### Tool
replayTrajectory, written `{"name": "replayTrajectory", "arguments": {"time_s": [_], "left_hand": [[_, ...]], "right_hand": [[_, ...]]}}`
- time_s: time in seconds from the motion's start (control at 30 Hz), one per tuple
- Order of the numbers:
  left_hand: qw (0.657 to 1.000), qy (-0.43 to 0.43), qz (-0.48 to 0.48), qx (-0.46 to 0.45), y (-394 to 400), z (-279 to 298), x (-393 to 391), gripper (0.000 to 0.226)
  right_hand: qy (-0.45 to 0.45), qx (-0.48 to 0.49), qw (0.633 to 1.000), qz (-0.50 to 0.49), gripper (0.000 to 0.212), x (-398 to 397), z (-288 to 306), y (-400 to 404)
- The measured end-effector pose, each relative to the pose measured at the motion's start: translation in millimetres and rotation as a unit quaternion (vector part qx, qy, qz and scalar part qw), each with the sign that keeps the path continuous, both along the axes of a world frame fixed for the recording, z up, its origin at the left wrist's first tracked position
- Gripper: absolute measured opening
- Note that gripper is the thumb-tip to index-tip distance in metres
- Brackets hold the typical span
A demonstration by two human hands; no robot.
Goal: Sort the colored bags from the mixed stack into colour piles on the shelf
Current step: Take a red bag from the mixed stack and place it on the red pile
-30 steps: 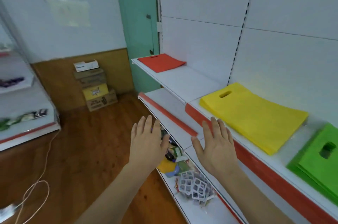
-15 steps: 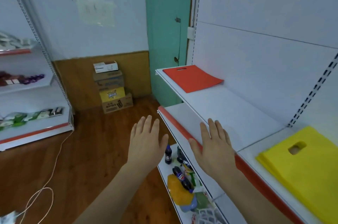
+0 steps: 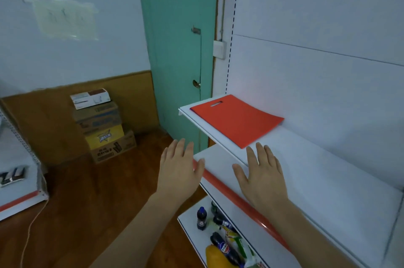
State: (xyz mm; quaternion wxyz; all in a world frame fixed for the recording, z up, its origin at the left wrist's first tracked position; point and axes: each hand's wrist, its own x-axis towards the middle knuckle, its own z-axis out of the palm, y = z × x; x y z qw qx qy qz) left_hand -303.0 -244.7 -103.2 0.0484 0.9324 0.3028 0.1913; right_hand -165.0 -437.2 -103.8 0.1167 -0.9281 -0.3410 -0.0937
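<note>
Both hands are raised in front of the body, palms facing down and away, backs toward the camera. The left hand (image 3: 178, 169) has its fingers straight and held close together, thumb spread out to the right side. The right hand (image 3: 263, 174) has its fingers straight and slightly fanned, thumb spread out to the left. Neither hand holds anything. The two bare forearms run up from the bottom edge, well apart at the elbows and nearer at the wrists.

Matt red bag (image 3: 237, 122) laid on smooth white shelf (image 3: 323, 171), glossy red edge strip (image 3: 240, 200), cardboard boxes (image 3: 102, 125), polished wood floor (image 3: 87, 202).
</note>
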Motion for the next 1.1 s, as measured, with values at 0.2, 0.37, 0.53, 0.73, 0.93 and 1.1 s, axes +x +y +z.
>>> {"name": "replayTrajectory", "arguments": {"time_s": [0.2,0.37,0.53,0.73,0.93,1.1], "left_hand": [[0.999,0.02,-0.036,0.009,77.4,-6.1,70.1,0.072],[0.996,0.048,-0.071,0.021,129.8,7.8,138.6,0.072],[0.992,0.074,-0.1,0.013,168.4,10.2,193.7,0.073],[0.981,0.096,-0.171,0.002,204.4,-5.6,244.7,0.077],[0.959,0.115,-0.259,0.026,229.3,-19.4,272.7,0.089],[0.949,0.115,-0.293,0.016,234.9,-26.5,272.3,0.104]], "right_hand": [[-0.017,0.031,0.999,-0.023,0.081,59.8,-7.8,71.9],[-0.004,0.043,0.997,-0.065,0.084,110.1,-7.5,118.2],[0.015,0.021,0.994,-0.106,0.085,143.0,-7.5,147.2],[0.035,-0.037,0.985,-0.166,0.081,164.1,-12.7,162.2],[0.043,-0.1,0.958,-0.266,0.074,151.1,-13.3,168.4],[0.055,-0.088,0.909,-0.405,0.072,117.3,-13.3,174.0]]}}
